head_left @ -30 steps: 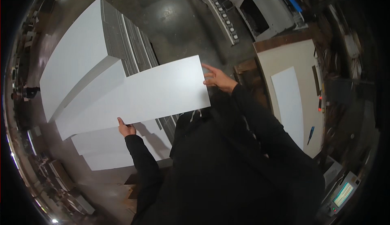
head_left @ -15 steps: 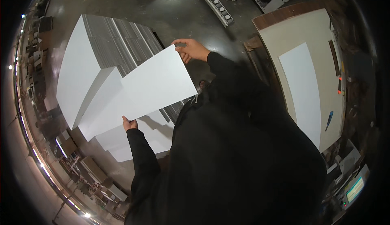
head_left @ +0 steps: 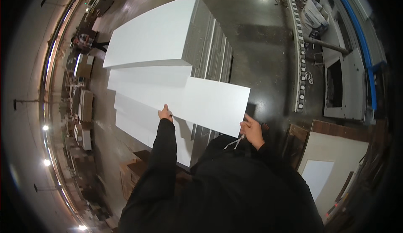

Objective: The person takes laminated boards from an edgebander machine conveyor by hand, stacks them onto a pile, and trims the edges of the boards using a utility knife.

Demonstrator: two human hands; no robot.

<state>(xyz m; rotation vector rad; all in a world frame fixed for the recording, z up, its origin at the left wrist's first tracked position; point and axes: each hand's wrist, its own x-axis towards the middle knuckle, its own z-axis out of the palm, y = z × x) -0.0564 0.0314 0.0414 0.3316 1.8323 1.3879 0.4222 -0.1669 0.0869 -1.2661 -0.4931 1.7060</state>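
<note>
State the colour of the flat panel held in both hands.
White panel, plain; head view.

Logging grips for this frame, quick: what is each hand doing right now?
Left hand: closed on the near edge of the white panel.
Right hand: gripping the same white panel at its right corner.

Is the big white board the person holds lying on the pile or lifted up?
Lifted up. The white board is held flat between the left hand and the right hand, above the stack of white panels; whether it touches the stack cannot be told.
</note>
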